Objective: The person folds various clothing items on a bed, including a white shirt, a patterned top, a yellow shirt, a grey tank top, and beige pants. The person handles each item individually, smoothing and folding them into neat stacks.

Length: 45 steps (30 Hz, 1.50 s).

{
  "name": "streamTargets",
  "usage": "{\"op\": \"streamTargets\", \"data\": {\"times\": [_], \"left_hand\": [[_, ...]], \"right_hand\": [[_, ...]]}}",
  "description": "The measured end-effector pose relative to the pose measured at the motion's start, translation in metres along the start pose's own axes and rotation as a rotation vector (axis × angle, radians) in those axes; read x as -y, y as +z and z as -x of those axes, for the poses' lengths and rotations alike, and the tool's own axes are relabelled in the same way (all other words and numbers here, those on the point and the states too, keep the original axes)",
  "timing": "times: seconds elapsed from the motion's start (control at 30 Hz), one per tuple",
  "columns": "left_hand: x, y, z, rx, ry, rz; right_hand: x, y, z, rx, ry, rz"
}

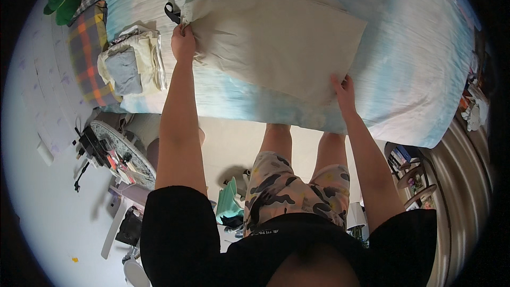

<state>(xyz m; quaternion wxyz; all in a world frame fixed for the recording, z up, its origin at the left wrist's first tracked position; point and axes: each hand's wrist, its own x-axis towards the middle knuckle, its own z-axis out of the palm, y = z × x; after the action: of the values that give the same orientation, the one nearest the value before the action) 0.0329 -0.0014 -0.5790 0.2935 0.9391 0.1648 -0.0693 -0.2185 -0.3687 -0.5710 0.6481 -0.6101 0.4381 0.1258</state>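
A beige cloth garment (271, 40), most likely trousers or shorts, lies spread over the bed with its gathered end to the left. My left hand (184, 44) grips that gathered edge, where a black strap (172, 13) sticks out. At the wide right end, my right hand (343, 91) pinches the lower corner between thumb and fingers. A pile of folded clothes (149, 59), with a grey folded cloth (123, 71) on top, rests on the bed to the left of my left hand.
The bed (414, 67) bears a blue and pink sheet. At its left end lie a plaid pillow (89, 56) and a green plush thing (69, 0). A cluttered round table (141, 155) stands lower left, a shelf (410, 167) lower right, and a teal bin (229, 203) on the floor.
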Motion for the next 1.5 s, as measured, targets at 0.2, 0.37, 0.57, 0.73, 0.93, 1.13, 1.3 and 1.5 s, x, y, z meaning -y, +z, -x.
{"op": "streamTargets", "data": {"times": [0.2, 0.37, 0.57, 0.73, 0.93, 1.13, 1.3, 1.5], "left_hand": [[0.014, 0.007, -0.010, 0.053, 0.010, -0.015], [0.006, 0.018, 0.020, -0.002, 0.093, -0.004], [-0.042, 0.047, 0.102, 0.155, 0.121, 0.026], [-0.062, 0.048, 0.109, 0.253, 0.101, 0.081], [-0.169, -0.005, 0.162, 0.673, -0.028, 0.452], [-0.252, -0.004, 0.266, 1.262, 0.620, 0.611], [-0.176, 0.041, 0.187, 0.551, 0.481, 0.457], [-0.036, 0.048, 0.049, 0.408, -0.172, 0.074]], "right_hand": [[0.012, 0.024, 0.001, -0.185, 0.029, 0.231], [0.021, 0.010, 0.035, -0.322, -0.193, 0.122], [-0.035, -0.073, 0.070, -0.523, -0.130, 0.209], [-0.051, -0.109, 0.071, -0.547, -0.161, 0.500], [0.067, -0.011, 0.098, 0.276, -0.035, -0.079], [0.137, -0.050, 0.110, 0.223, 0.207, -0.294], [0.116, -0.213, 0.115, -0.310, 0.191, 0.216], [0.038, -0.474, 0.167, -0.677, 0.155, 0.156]]}}
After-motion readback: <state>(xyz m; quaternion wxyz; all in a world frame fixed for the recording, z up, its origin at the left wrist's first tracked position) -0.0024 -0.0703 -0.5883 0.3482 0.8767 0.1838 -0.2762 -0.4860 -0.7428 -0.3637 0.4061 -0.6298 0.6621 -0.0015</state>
